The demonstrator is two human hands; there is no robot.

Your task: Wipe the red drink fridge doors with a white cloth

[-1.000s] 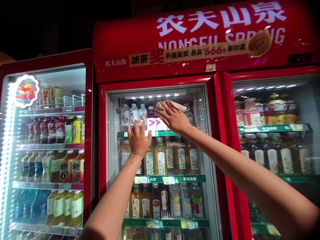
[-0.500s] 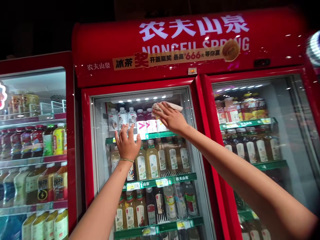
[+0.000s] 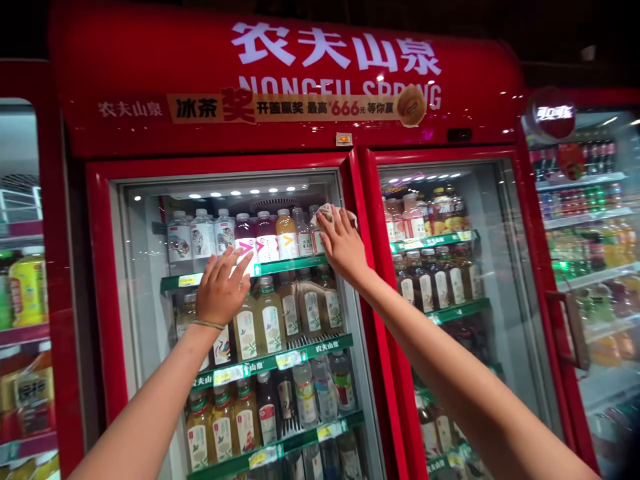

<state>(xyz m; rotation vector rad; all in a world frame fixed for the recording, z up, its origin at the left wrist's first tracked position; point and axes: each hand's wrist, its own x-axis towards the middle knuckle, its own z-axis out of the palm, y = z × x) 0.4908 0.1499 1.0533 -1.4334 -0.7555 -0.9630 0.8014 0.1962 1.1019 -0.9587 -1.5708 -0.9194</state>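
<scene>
A pale, crumpled cloth [image 3: 327, 209] lies against the glass near the upper right corner of a red-framed fridge door [image 3: 107, 280]. My right hand [image 3: 346, 250] presses it there with stretched fingers, the cloth partly hidden beneath them. Lower and to the left, my left hand [image 3: 221, 288] is open, fingers spread on or just off the same glass; contact is hard to tell. It holds nothing, and a thin band [image 3: 207, 325] circles that wrist. Behind the glass, rows of bottles [image 3: 267, 237] stand on shelves with green edges [image 3: 295, 263].
A second glass door [image 3: 515, 280] adjoins on the right, bottles inside. The red header [image 3: 150, 73] with white lettering runs above. Another drinks fridge [image 3: 603, 220] stands to the right, beyond a door handle [image 3: 570, 330]. A further fridge [image 3: 70, 300] stands at the left.
My right hand has slid the cloth rightward along the glass to the door's upper right corner. My view has turned right, bringing the right-hand fridge in. My left hand remains open.
</scene>
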